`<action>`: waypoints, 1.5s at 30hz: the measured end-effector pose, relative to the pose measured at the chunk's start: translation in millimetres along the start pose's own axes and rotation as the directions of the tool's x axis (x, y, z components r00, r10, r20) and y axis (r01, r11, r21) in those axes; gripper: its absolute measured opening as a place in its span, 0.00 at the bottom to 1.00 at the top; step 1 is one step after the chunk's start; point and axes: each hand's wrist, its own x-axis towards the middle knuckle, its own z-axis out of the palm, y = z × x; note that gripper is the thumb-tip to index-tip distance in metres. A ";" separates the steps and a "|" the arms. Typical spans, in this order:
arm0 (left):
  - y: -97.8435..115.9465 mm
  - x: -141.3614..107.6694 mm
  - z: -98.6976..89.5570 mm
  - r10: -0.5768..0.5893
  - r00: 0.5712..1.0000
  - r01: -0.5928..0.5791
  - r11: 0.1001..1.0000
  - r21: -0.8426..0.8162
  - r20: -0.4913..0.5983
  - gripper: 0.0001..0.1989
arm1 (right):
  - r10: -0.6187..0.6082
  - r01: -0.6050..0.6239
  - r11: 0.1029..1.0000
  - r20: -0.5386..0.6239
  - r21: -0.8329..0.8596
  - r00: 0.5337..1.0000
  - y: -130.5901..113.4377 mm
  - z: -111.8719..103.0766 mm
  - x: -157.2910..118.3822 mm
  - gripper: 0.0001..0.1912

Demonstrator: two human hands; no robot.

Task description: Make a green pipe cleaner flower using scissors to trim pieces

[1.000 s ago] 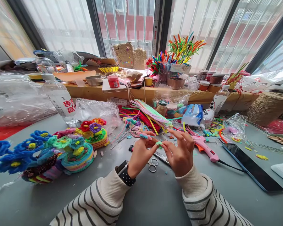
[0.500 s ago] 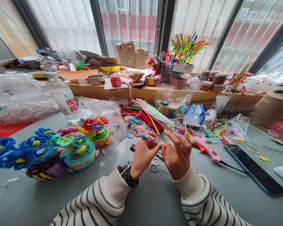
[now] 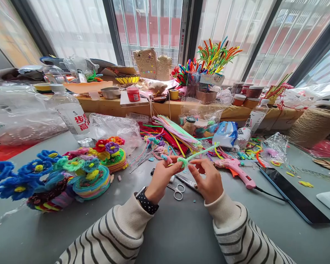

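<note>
My left hand (image 3: 162, 178) is closed, pinching the curled end of a light green pipe cleaner (image 3: 202, 151) between thumb and forefinger. A pink and blue fuzzy piece (image 3: 166, 158) also shows at its fingers. My right hand (image 3: 208, 180) has thumb and fingertips drawn together at the same green pipe cleaner, right beside the curl. Its straight tail points up and right above my right hand; the exact grip is partly hidden by the fingers. Below my hands, small white-handled scissors (image 3: 178, 190) lie on the grey table (image 3: 178, 234).
Pipe-cleaner flowers in pots (image 3: 92, 181) stand at the left. A pink glue gun (image 3: 238, 170) and a dark phone (image 3: 294, 194) lie to the right. Beyond my hands is a bundle of pastel pipe cleaners (image 3: 178, 132). Water bottles (image 3: 71, 113) stand near the shelf.
The green pipe cleaner has turned into view, its tail now pointing up and right. My right hand's raised fingers have curled down, and more of the scissors shows.
</note>
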 end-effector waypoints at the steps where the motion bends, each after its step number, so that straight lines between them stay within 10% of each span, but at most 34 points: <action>1: -1.1 -0.4 0.8 -0.017 1.000 0.017 1.000 0.006 0.003 0.11 | 0.040 -0.041 0.998 0.027 0.051 0.999 0.8 1.7 0.3 0.10; 10: 2.4 0.3 -2.8 0.139 0.989 -0.149 0.891 0.428 0.055 0.10 | 0.119 -0.125 0.979 0.049 0.159 0.992 0.9 3.4 0.5 0.08; 21: -7.7 -0.3 -2.1 0.181 0.983 -0.166 0.847 0.505 0.019 0.12 | 0.277 -0.300 0.932 0.134 0.204 0.951 0.1 6.1 -0.5 0.11; 29: -12.7 -6.0 2.5 0.501 0.864 -0.379 0.595 0.709 0.042 0.08 | 0.435 -0.491 0.765 0.228 0.417 0.871 -2.1 6.6 1.4 0.13; 45: -8.3 -4.1 2.4 0.429 0.900 -0.388 0.715 0.581 0.074 0.06 | 0.437 -0.508 0.741 0.259 0.439 0.861 0.2 7.5 0.4 0.13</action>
